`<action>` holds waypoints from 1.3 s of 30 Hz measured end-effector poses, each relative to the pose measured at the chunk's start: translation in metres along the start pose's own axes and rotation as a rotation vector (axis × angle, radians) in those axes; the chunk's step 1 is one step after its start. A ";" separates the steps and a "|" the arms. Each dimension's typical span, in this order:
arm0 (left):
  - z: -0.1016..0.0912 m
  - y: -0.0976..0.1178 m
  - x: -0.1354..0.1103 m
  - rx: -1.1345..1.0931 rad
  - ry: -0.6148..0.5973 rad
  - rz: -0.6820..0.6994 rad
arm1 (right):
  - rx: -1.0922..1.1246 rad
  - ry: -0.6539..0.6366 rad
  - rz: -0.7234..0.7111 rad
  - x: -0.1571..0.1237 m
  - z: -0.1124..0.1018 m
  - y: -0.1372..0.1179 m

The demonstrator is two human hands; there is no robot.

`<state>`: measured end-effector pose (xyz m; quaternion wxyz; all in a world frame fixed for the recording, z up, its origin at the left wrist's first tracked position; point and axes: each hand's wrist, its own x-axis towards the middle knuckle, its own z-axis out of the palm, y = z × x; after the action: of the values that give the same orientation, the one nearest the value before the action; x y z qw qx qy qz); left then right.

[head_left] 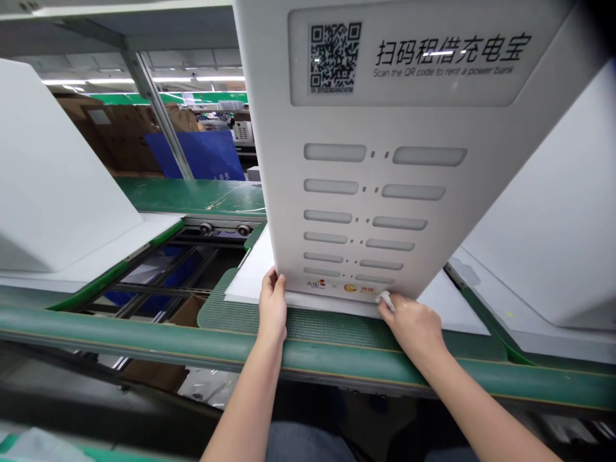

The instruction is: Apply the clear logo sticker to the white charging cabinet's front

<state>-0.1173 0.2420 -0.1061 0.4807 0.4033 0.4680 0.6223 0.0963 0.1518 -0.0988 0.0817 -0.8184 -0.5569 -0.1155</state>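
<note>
The white cabinet [375,172] stands on a white sheet [250,276]. At its lower left corner, the left hand [273,309] half-curls, grip unclear; at its lower right, the right hand [414,324] pinches a white scrap [385,299], apparently wiping. Next calls for light pressure.

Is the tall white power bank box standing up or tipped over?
Upright: the power bank rental cabinet stands on the white sheet, and its printed words read right way up.
</note>
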 end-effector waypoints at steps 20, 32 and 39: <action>-0.007 -0.005 0.001 -0.016 -0.004 0.031 | 0.191 -0.071 -0.187 0.010 -0.011 -0.140; -0.006 0.003 -0.003 -0.048 -0.004 -0.001 | 0.326 0.106 0.097 -0.029 -0.006 0.032; -0.002 0.005 -0.003 -0.013 0.012 -0.029 | 0.623 0.220 -0.100 -0.032 0.003 0.025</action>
<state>-0.1199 0.2386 -0.1017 0.4895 0.3898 0.4726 0.6205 0.1090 0.1149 -0.1107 0.3818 -0.7083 -0.5930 -0.0311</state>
